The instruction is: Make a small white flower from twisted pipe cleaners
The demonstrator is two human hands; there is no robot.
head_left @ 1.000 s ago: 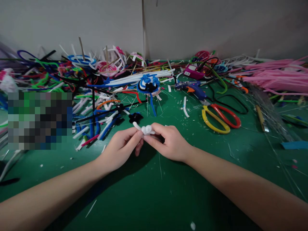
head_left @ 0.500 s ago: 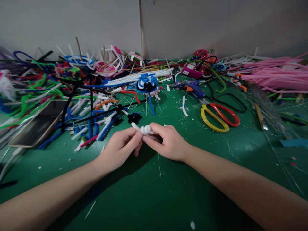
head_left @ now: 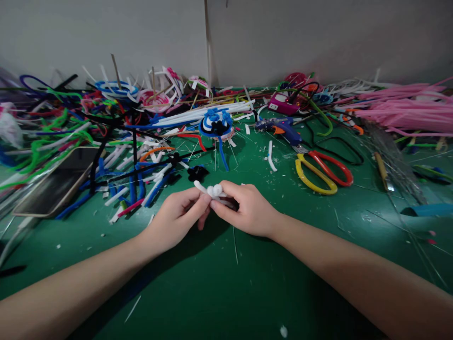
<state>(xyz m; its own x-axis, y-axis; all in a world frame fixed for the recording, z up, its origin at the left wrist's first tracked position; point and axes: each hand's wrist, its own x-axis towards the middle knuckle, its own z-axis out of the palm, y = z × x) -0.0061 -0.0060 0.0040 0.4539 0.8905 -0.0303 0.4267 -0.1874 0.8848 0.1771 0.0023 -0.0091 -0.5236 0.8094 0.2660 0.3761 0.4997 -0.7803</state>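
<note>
A small white fuzzy pipe-cleaner piece, curled into rounded lumps, is held between both hands near the middle of the view. My left hand pinches its left side, where one white end sticks out up and to the left. My right hand grips the right side between thumb and index finger. Just behind the hands, a black fuzzy flower shape lies on the green table. Further back sits a blue, white and black fuzzy piece with a blue tail.
Yellow-and-red-handled scissors and a blue glue gun lie to the right. A phone rests at left among coloured pipe cleaners. A pink bundle lies at back right, near a wooden-handled tool.
</note>
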